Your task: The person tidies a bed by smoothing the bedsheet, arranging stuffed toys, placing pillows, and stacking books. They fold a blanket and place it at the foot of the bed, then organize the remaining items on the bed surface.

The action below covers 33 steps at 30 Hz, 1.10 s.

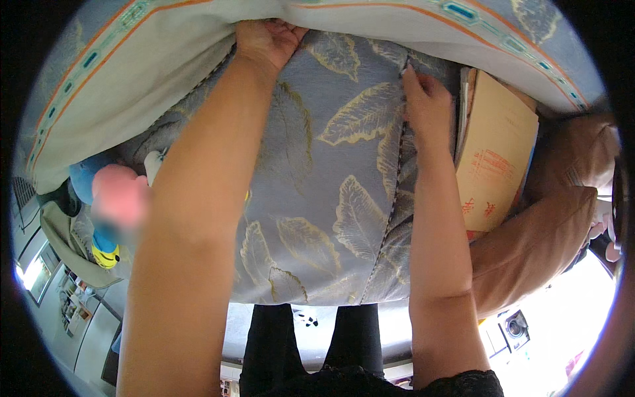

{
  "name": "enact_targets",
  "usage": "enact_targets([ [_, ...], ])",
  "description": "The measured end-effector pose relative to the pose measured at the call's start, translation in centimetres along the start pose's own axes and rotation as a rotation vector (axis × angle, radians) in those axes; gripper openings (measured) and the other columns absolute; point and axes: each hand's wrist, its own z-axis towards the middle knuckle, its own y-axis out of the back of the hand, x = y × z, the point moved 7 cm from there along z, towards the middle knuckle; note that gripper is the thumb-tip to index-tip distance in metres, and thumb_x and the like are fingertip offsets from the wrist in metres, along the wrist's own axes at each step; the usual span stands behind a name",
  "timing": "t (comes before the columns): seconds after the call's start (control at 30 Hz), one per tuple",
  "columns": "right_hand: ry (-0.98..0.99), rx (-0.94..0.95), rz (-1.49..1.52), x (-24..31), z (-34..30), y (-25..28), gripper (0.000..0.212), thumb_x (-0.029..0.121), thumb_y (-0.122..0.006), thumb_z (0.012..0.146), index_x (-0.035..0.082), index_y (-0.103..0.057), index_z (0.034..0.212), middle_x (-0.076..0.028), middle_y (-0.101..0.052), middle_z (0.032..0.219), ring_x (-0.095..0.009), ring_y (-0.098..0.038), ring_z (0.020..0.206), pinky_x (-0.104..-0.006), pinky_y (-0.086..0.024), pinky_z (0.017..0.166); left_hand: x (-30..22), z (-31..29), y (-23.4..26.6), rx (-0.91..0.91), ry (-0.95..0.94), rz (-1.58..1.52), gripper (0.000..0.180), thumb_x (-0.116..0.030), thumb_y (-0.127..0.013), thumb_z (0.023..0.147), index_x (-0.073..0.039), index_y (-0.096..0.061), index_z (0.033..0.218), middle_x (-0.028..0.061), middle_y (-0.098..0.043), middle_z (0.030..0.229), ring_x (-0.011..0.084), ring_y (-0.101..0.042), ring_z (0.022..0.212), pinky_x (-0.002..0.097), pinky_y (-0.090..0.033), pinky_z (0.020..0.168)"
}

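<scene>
In front of me lies a grey cushion cover (291, 198) patterned with pale yellow leaves, with a dark piped seam along its right side. At the far edge, my left hand (270, 43) is turned partly palm up. Its fingers are curled against the lower edge of a pale sofa cover (172, 86), whose cloth arches over the hand and partly hides it. Farther right, my right hand (428, 99) is closed, with thumb and fingertips pinching the leaf-patterned cover at the upper end of the piped seam.
Beside my right hand, a tan paper folder (496, 152) leans on other flat papers. Brown cushions (536, 251) stand to its right. On the left sit a pink plush toy (119, 195), a blue one and a yellow item. My dark-trousered legs (271, 337) stand at the near edge.
</scene>
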Motion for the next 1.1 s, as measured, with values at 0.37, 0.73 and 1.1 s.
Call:
enact_targets([
  [0.37,-0.052,0.174,-0.009,4.1,-0.9,-3.9,0.044,0.026,-0.06,0.085,-0.003,-0.053,0.117,-0.015,-0.063,0.096,-0.031,-0.058,0.095,-0.0379,-0.043,0.086,-3.6,-4.6,-4.8,-0.369,0.038,-0.025,0.049,-0.037,-0.037,0.094,-0.004,-0.041,0.13,0.0163,-0.044,0.133,0.0338,-0.045,0.119,0.0519,-0.036,0.101],
  [0.73,0.511,-0.237,-0.694,5.5,7.6,-5.6,0.043,0.04,-0.051,0.086,0.008,-0.059,0.114,-0.016,-0.059,0.116,-0.035,-0.054,0.109,-0.0456,-0.044,0.092,-2.8,-1.3,0.5,0.061,0.132,0.14,0.047,-0.035,-0.044,0.093,-0.001,-0.045,0.125,0.0177,-0.05,0.124,0.0337,-0.051,0.112,0.0493,-0.044,0.095],
  [1.1,0.921,0.014,-0.392,9.0,-10.0,-6.8,0.048,0.027,-0.063,0.081,0.012,-0.051,0.125,-0.016,-0.041,0.136,-0.035,-0.041,0.121,-0.0564,-0.028,0.101,-5.3,-7.5,1.0,0.006,0.199,1.521,0.051,-0.032,-0.051,0.09,-0.002,-0.042,0.13,0.0231,-0.047,0.127,0.0365,-0.05,0.112,0.0455,-0.04,0.097],
])
